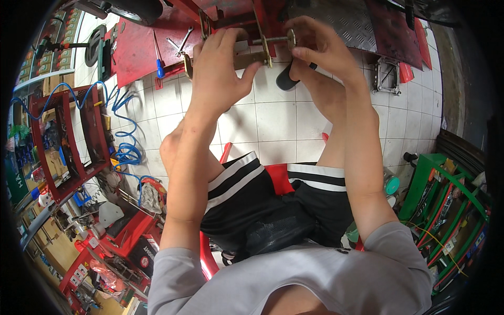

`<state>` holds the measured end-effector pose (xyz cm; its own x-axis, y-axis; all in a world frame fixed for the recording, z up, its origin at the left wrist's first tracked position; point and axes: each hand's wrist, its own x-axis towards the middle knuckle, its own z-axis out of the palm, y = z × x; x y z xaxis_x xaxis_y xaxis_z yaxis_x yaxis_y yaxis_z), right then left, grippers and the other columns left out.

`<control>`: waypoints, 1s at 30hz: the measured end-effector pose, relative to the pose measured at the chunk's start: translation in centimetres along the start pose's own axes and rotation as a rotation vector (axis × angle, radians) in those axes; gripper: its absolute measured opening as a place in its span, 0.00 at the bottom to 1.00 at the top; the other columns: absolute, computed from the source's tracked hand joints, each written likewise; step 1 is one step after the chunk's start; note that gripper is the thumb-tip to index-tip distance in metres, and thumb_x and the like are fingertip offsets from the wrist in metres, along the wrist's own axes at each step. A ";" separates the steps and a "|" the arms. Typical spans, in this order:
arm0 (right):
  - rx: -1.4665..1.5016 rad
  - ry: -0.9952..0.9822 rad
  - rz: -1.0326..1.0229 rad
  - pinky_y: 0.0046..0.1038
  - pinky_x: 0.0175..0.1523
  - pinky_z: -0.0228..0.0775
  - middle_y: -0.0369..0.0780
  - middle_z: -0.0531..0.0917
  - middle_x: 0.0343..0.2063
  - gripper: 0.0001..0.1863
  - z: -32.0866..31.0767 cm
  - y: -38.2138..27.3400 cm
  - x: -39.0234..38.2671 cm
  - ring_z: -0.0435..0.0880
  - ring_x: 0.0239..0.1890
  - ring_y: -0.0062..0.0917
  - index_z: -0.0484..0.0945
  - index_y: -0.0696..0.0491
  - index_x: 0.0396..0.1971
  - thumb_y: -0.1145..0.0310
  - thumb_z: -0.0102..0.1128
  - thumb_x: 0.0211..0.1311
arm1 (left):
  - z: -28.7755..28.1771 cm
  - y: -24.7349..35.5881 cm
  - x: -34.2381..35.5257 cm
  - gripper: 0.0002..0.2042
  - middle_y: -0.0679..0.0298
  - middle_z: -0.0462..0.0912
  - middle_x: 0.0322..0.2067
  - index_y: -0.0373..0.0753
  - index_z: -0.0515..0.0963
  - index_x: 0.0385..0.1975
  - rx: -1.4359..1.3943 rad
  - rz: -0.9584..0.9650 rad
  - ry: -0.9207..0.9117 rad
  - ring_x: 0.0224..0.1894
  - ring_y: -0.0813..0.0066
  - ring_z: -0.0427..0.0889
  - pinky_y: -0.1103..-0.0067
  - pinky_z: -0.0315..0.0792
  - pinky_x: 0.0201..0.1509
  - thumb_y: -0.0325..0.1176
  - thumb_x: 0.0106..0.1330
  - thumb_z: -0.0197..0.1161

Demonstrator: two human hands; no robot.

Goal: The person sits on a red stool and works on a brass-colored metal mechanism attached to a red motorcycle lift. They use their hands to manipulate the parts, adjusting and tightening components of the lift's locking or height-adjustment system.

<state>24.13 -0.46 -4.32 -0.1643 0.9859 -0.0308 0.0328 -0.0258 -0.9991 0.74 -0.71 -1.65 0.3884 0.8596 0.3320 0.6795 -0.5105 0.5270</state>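
In the head view, my left hand point(218, 71) grips a yellowish metal bracket point(248, 59) on a red metal frame point(224, 20) at the top middle, thumb resting near its right end. A threaded bolt point(275, 40) runs through the bracket's upright plate to a round metal disc point(292, 40), which my right hand point(323, 52) holds between thumb and curled fingers. Left of the bracket lie two wrenches point(185, 41) and a blue-handled screwdriver point(159, 67) on a red platform point(134, 55).
Coiled blue hose point(127, 152) hangs at left beside a red rack point(58, 168) and a cluttered red machine point(118, 228). A green tool rack point(441, 189) stands at right. A diamond-plate panel point(338, 18) and a small metal stand point(387, 76) are at top right.
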 end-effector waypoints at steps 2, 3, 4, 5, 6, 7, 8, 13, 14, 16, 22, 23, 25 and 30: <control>-0.080 0.035 0.194 0.22 0.29 0.58 0.31 0.75 0.23 0.19 -0.4 -0.2 0.4 0.69 0.27 0.14 0.82 0.58 0.42 0.57 0.67 0.64 | 0.3 -0.3 0.2 0.19 0.61 0.79 0.39 0.41 0.77 0.44 -0.019 0.029 0.016 0.45 0.58 0.77 0.64 0.65 0.52 0.31 0.51 0.72; -0.070 0.023 0.249 0.22 0.30 0.59 0.31 0.76 0.23 0.19 -0.8 -0.3 0.5 0.70 0.27 0.14 0.82 0.58 0.43 0.58 0.68 0.62 | 0.5 -0.5 0.4 0.18 0.61 0.80 0.38 0.41 0.77 0.43 -0.029 0.043 0.024 0.44 0.58 0.78 0.64 0.65 0.52 0.31 0.52 0.71; -0.062 0.011 0.303 0.22 0.30 0.60 0.31 0.77 0.24 0.19 -1.2 -0.4 0.6 0.71 0.28 0.14 0.81 0.58 0.44 0.60 0.70 0.61 | 0.7 -0.8 0.5 0.16 0.62 0.80 0.37 0.41 0.77 0.42 -0.041 0.039 0.048 0.43 0.58 0.78 0.64 0.65 0.52 0.30 0.52 0.70; 0.005 -0.030 0.256 0.22 0.31 0.62 0.31 0.77 0.24 0.19 -1.5 -0.5 0.6 0.73 0.28 0.15 0.82 0.58 0.45 0.60 0.70 0.60 | 1.1 -1.0 0.6 0.15 0.62 0.80 0.36 0.41 0.78 0.41 -0.053 0.035 0.073 0.42 0.58 0.78 0.64 0.65 0.52 0.30 0.53 0.70; 0.026 -0.048 0.185 0.22 0.31 0.62 0.32 0.78 0.24 0.19 -1.4 -0.4 0.6 0.73 0.29 0.15 0.82 0.58 0.45 0.61 0.71 0.59 | 1.2 -1.2 0.5 0.14 0.62 0.80 0.35 0.41 0.78 0.40 -0.064 0.030 0.098 0.42 0.57 0.78 0.65 0.66 0.52 0.29 0.53 0.69; 0.046 -0.062 0.115 0.22 0.31 0.63 0.32 0.79 0.24 0.20 -1.4 -0.4 0.5 0.74 0.29 0.15 0.82 0.59 0.45 0.61 0.72 0.58 | 1.3 -1.1 0.6 0.13 0.63 0.80 0.35 0.41 0.78 0.39 -0.071 0.031 0.107 0.41 0.58 0.78 0.65 0.66 0.52 0.29 0.54 0.69; 0.020 -0.052 0.021 0.22 0.31 0.63 0.32 0.79 0.24 0.20 -0.9 -0.3 0.2 0.75 0.29 0.15 0.82 0.59 0.45 0.62 0.73 0.58 | 1.3 -1.0 0.8 0.12 0.63 0.80 0.34 0.41 0.78 0.39 -0.077 0.031 0.116 0.40 0.58 0.78 0.65 0.66 0.52 0.29 0.54 0.69; -0.075 -0.093 0.149 0.22 0.34 0.65 0.33 0.81 0.28 0.23 -0.2 0.7 0.4 0.76 0.31 0.16 0.80 0.56 0.49 0.66 0.74 0.54 | 1.4 -0.9 0.9 0.11 0.63 0.80 0.33 0.41 0.79 0.37 -0.097 0.006 0.127 0.40 0.58 0.79 0.65 0.66 0.52 0.28 0.54 0.68; -0.157 -0.176 0.271 0.22 0.35 0.65 0.33 0.82 0.30 0.25 -1.0 0.3 0.7 0.76 0.32 0.16 0.79 0.56 0.51 0.69 0.74 0.53 | 1.4 -0.9 0.8 0.10 0.63 0.80 0.34 0.41 0.80 0.37 -0.094 -0.004 0.130 0.40 0.58 0.79 0.65 0.66 0.52 0.28 0.54 0.68; -0.197 -0.213 0.273 0.23 0.36 0.66 0.34 0.83 0.31 0.25 -1.1 0.0 0.7 0.77 0.32 0.17 0.78 0.56 0.52 0.69 0.74 0.53 | 1.3 -0.8 0.7 0.10 0.63 0.81 0.34 0.41 0.80 0.37 -0.080 -0.006 0.139 0.40 0.59 0.79 0.65 0.66 0.51 0.28 0.54 0.68; -0.010 -0.125 0.143 0.24 0.33 0.64 0.35 0.83 0.29 0.21 -1.0 -0.2 0.5 0.75 0.30 0.17 0.81 0.57 0.48 0.64 0.73 0.57 | 1.4 -0.7 0.9 0.10 0.63 0.81 0.35 0.41 0.80 0.37 -0.060 0.047 0.162 0.40 0.59 0.79 0.66 0.67 0.51 0.28 0.55 0.68; -0.026 -0.120 0.258 0.24 0.33 0.64 0.35 0.83 0.30 0.20 -2.0 0.3 1.0 0.75 0.30 0.17 0.81 0.56 0.47 0.64 0.72 0.57 | 1.5 -0.7 0.9 0.10 0.63 0.81 0.35 0.40 0.80 0.37 -0.067 0.046 0.154 0.40 0.59 0.79 0.66 0.67 0.50 0.28 0.55 0.68; -0.021 -0.099 0.272 0.24 0.32 0.63 0.35 0.83 0.29 0.17 -2.3 0.4 1.0 0.74 0.29 0.17 0.82 0.56 0.44 0.63 0.71 0.58 | 1.4 -0.9 0.9 0.10 0.63 0.81 0.35 0.40 0.80 0.37 -0.075 0.042 0.141 0.40 0.59 0.79 0.67 0.67 0.50 0.28 0.55 0.68; -0.024 -0.054 -0.058 0.20 0.30 0.61 0.32 0.79 0.22 0.25 -0.3 0.1 -0.1 0.73 0.26 0.15 0.80 0.57 0.49 0.48 0.60 0.69 | 1.3 -0.4 1.0 0.09 0.63 0.81 0.36 0.40 0.80 0.37 -0.093 0.039 0.126 0.39 0.58 0.79 0.67 0.67 0.49 0.28 0.56 0.67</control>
<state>24.49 -0.53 -4.40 -0.2199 0.9752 0.0254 0.0451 0.0361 -0.9983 1.70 0.34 -2.55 0.3285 0.8326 0.4459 0.6022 -0.5483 0.5802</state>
